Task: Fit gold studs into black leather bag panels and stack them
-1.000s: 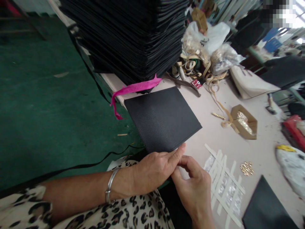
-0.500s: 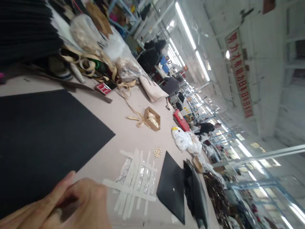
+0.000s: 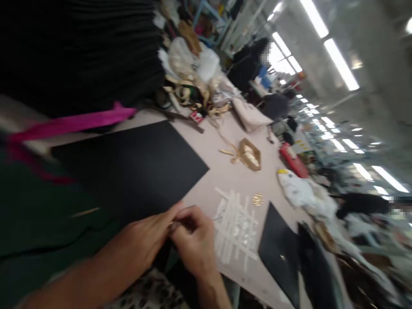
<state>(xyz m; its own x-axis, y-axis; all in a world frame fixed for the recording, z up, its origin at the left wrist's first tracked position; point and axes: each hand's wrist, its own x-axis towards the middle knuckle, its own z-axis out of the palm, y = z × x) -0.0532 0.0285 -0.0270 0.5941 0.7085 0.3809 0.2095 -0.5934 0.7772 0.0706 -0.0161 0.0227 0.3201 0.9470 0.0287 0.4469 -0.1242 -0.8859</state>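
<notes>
A large black sheet lies on the table and hangs over its near edge. My left hand is closed at the sheet's near edge, thumb and fingers pressed on it. Against it sits my right hand, fingers curled in a pinch. A tiny shiny spot shows between the two hands, too blurred to name. Taped strips cover a patch of table just right of my hands. Beyond them lies a small pile of gold studs. A smaller black piece with one gold dot lies further right.
A cardboard box of gold pieces stands mid-table. Plastic bags and tan straps are heaped at the back. Black pleated cloth and a pink strip are at left. White bags and a dark folded piece lie right.
The view has swung left and down, so the table appears further right. Both forearms and the pink strip have come into view. My hands are still together at the sheet's near edge.
</notes>
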